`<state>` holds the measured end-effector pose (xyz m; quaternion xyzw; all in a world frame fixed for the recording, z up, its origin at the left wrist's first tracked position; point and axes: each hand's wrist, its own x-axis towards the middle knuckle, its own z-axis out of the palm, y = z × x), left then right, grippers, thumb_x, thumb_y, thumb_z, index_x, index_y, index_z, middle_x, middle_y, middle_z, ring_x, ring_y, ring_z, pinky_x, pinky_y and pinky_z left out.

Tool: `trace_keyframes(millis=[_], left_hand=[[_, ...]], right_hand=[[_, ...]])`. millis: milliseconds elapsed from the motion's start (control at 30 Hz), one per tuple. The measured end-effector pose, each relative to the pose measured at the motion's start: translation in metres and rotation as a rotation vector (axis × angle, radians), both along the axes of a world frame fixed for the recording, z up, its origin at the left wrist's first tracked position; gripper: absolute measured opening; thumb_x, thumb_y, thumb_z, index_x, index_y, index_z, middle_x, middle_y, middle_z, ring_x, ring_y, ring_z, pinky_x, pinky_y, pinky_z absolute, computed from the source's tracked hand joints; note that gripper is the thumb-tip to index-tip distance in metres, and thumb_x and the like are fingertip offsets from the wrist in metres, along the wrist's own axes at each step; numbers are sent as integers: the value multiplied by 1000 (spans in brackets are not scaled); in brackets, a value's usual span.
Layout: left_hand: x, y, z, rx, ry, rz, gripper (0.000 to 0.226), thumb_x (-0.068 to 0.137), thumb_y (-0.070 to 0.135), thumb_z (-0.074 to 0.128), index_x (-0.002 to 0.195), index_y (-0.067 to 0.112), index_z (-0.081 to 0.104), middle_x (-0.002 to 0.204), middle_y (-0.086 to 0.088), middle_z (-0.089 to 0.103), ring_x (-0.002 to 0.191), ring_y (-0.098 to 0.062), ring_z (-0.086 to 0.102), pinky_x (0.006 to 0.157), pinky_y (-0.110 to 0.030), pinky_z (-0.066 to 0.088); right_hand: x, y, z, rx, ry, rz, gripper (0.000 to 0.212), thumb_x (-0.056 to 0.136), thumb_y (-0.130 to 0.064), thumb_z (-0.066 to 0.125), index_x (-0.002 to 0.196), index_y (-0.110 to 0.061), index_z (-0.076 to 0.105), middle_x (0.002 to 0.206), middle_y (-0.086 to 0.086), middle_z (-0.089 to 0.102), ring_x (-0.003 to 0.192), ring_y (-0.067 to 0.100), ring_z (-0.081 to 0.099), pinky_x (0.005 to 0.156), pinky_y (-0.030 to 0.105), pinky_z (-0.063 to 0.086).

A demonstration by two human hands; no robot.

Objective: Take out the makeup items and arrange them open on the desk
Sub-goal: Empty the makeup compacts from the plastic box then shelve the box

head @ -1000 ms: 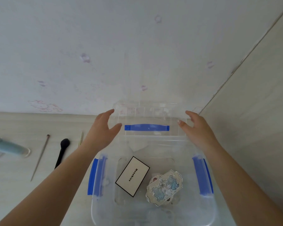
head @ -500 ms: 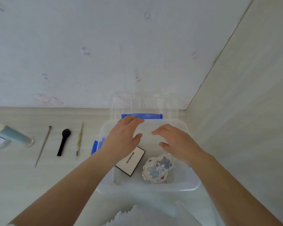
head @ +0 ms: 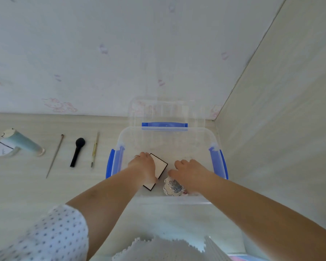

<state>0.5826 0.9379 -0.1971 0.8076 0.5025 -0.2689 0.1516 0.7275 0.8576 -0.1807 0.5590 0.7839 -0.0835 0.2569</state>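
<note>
A clear plastic box (head: 214, 141) with blue clips stands on the desk against the right wall, and both my hands are down inside it. My left hand (head: 144, 166) grips a flat white palette with a black edge (head: 161, 165), fingers over its far corner and thumb at its near side. My right hand (head: 189, 172) curls over the far part of an ornate silver and blue compact (head: 173, 188), whose near end shows below my thumb. Both items lie on the box floor.
The box's clear lid (head: 167, 112) leans on the back wall behind it. Left of the box lie a thin pencil brush (head: 95, 148), a black brush (head: 77, 152), a thin stick (head: 55, 156) and a teal tube (head: 21, 143).
My hands let go of the lid at the back wall and dropped into the box, the left onto the white palette, the right onto the ornate compact. The view has pulled back.
</note>
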Motion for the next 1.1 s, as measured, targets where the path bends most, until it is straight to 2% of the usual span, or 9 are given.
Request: trace_keyframes(millis=[67, 167, 233, 333, 467, 700, 833, 933, 1100], left_hand=[[1, 1, -7, -15, 14, 60, 101, 73, 60, 63, 140, -3, 22, 132, -14, 37, 123, -30, 41, 92, -36, 44], [5, 0, -11, -18, -7, 102, 96, 72, 59, 64, 137, -1, 27, 130, -13, 38, 120, -29, 43, 89, -35, 44], [7, 0, -10, -20, -15, 116, 92, 71, 55, 67, 135, 1, 30, 128, -12, 40, 119, -29, 45, 87, -34, 44], [5, -1, -5, 1, -50, 117, 81, 70, 47, 68, 130, 2, 35, 124, -12, 42, 116, -29, 46, 85, -34, 45], [0, -1, 17, 73, -159, 88, 71, 69, 46, 66, 121, 6, 40, 117, -9, 45, 110, -28, 48, 81, -33, 43], [-30, -15, 90, 239, -443, 209, 62, 68, 46, 65, 113, 12, 41, 100, -2, 42, 103, -28, 50, 74, -33, 37], [-57, -25, 126, 346, -588, 295, 50, 70, 48, 63, 98, 17, 35, 94, 2, 40, 93, -25, 46, 72, -32, 32], [-85, -34, 141, 468, -643, 418, 49, 69, 49, 63, 96, 20, 33, 90, 4, 37, 88, -20, 38, 72, -30, 29], [-159, -55, 145, 503, -688, 661, 44, 70, 48, 64, 84, 19, 34, 87, 4, 44, 86, -23, 46, 67, -34, 35]], right_hand=[[0, 0, 0, -2, -11, -1, 65, 75, -15, 70, 131, -16, 36, 118, 13, 43, 107, 29, 48, 81, 39, 40], [-2, 0, 4, 151, -87, 67, 38, 78, -17, 60, 115, -19, 52, 107, 5, 55, 93, 21, 56, 67, 31, 42], [0, 1, -4, 118, -22, 68, 33, 87, -7, 43, 120, -10, 46, 112, 12, 51, 98, 28, 52, 69, 35, 38], [4, 5, -8, 53, 33, 61, 37, 86, -1, 42, 123, -2, 39, 116, 19, 44, 102, 35, 46, 70, 39, 33], [14, 7, 0, 60, 113, 29, 57, 75, -11, 65, 126, -11, 39, 114, 11, 44, 99, 27, 47, 73, 35, 41], [19, 20, 45, 202, 341, -22, 71, 69, -23, 72, 130, -20, 36, 120, 4, 40, 107, 23, 44, 83, 29, 34], [-7, 29, 73, 302, 416, 71, 72, 66, -19, 69, 131, -20, 39, 122, 4, 43, 109, 24, 45, 91, 32, 36], [-35, 35, 91, 386, 471, 175, 69, 62, -19, 69, 127, -18, 45, 119, 5, 47, 108, 26, 47, 94, 34, 37], [-92, 39, 113, 455, 474, 394, 72, 54, -15, 68, 123, -16, 50, 116, 8, 51, 103, 30, 52, 93, 37, 40]])
